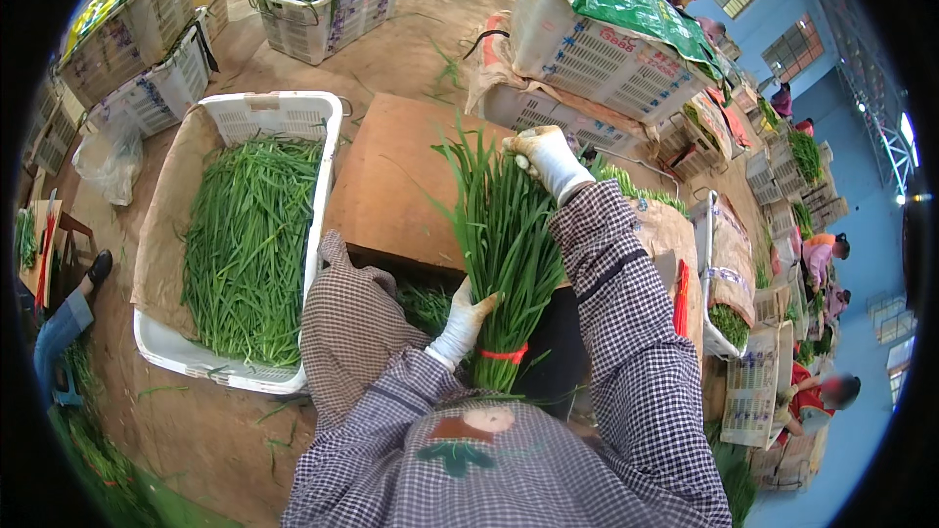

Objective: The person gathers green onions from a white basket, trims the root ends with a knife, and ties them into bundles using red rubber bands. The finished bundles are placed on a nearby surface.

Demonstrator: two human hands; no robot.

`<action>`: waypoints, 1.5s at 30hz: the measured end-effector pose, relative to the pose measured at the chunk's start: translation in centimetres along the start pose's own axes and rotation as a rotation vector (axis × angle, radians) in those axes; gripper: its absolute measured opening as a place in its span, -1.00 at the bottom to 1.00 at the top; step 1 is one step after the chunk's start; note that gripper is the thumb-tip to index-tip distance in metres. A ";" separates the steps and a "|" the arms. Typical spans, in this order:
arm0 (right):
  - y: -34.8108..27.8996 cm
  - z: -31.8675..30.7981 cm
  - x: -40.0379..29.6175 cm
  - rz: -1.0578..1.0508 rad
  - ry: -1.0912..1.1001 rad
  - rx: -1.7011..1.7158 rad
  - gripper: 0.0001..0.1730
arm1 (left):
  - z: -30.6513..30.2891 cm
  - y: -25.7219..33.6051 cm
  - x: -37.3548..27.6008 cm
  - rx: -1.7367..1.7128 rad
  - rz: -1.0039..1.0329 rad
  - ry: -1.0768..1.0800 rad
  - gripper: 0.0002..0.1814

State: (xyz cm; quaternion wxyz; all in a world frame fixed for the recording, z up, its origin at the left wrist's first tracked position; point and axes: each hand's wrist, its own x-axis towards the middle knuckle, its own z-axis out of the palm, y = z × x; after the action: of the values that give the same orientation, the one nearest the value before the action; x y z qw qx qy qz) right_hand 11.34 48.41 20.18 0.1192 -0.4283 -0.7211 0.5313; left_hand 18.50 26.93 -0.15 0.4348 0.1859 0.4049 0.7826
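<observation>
A thick bundle of long green leaves, apparently garlic chives (506, 227), stands between my hands, with a red tie (503, 354) around its lower end close to my apron. My left hand (462, 323), in a white glove, grips the bundle's left side above the tie. Near the leaf tips, my gloved right hand (546, 158) has its fingers curled at the upper right edge of the bundle; whether leaves are pinched in them is hidden. Behind the bundle lies a brown wooden board (400, 176).
A white plastic crate (330, 154) of loose leaves, lined with brown paper, stands at my left. Red tie strips (681, 301) and a flat blade (666, 271) lie at my right. Stacked crates (587, 51) rise beyond the board. Another person's leg (66, 330) shows far left.
</observation>
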 end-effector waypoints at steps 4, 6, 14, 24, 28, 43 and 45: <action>1.7 0.6 -0.5 -0.834 0.371 -0.724 -0.83 | -0.1 0.0 0.1 -0.029 0.020 0.001 -0.43; 2.7 0.0 0.1 -0.898 0.446 -1.064 -0.86 | 0.0 0.2 0.4 -0.026 0.019 -0.009 -0.43; 4.2 -1.9 0.8 -0.994 0.390 -1.274 -0.90 | -0.1 0.3 0.3 -0.074 0.033 0.009 -0.44; -2.1 -4.2 -1.2 -0.180 -0.184 0.036 -0.68 | 0.4 0.3 0.0 -0.062 0.011 0.027 -0.52; -1.2 -1.0 -1.5 -0.062 -0.420 0.113 -0.65 | -0.1 -0.5 0.2 -0.094 -0.014 -0.018 -0.45; -3.1 -0.9 -3.7 -0.758 0.182 -0.856 -0.59 | 0.3 -0.1 -0.1 -0.128 0.005 0.002 -0.40; -0.9 -0.6 -5.1 -0.370 -0.029 -0.451 -0.73 | 0.7 -0.1 -0.2 -0.107 0.011 -0.002 -0.40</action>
State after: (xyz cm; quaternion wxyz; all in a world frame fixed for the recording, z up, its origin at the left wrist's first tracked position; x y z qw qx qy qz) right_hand 14.35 44.92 22.64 0.1054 -0.2975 -0.8886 0.3329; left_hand 19.09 27.12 0.17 0.4401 0.1654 0.3610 0.8053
